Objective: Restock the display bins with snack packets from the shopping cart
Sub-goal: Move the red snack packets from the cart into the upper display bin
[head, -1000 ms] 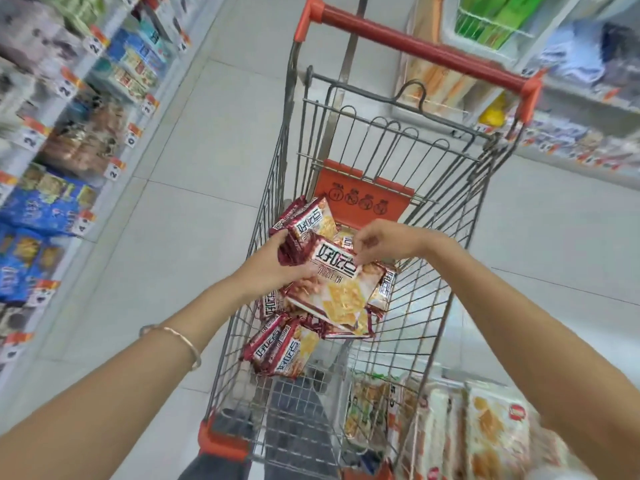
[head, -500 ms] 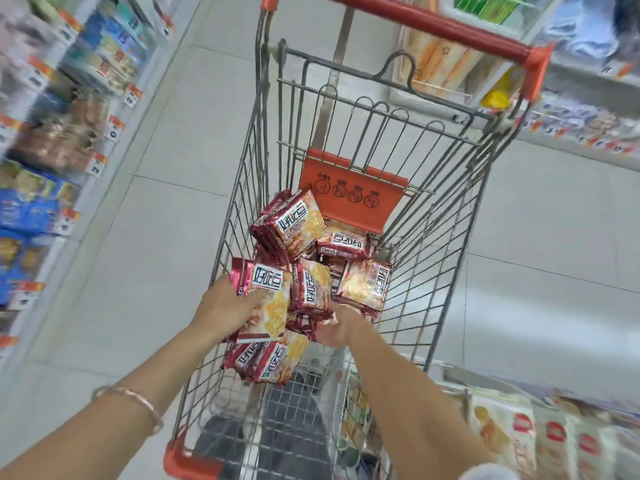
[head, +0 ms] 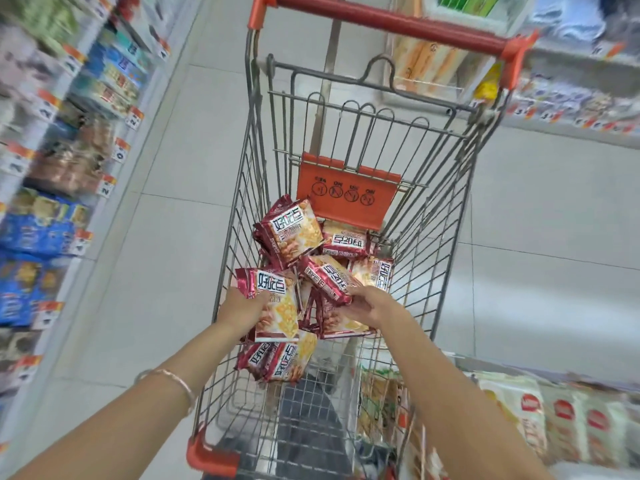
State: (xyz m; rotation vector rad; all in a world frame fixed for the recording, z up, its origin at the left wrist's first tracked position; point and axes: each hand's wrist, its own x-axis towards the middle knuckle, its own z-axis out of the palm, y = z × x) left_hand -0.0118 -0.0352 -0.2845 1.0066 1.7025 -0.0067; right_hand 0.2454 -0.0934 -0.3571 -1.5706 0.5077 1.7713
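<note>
Your left hand (head: 242,308) grips a packet (head: 278,306) by the left wall of the cart (head: 381,20); your right hand (head: 372,303) pinches a second packet (head: 332,277). Likely light, slippery, crushable: hold sealed edges.

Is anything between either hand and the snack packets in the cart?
Nothing visible. The left hand grips a packet and the right hand pinches a second packet, both inside the open-topped cart.

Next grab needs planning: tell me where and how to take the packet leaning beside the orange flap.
Pinch the packet by its raised top edge, reaching down from above on the left-wall side of the cart. It lies tilted atop the pile with that edge free, while its lower edge is wedged among other packets.
</note>
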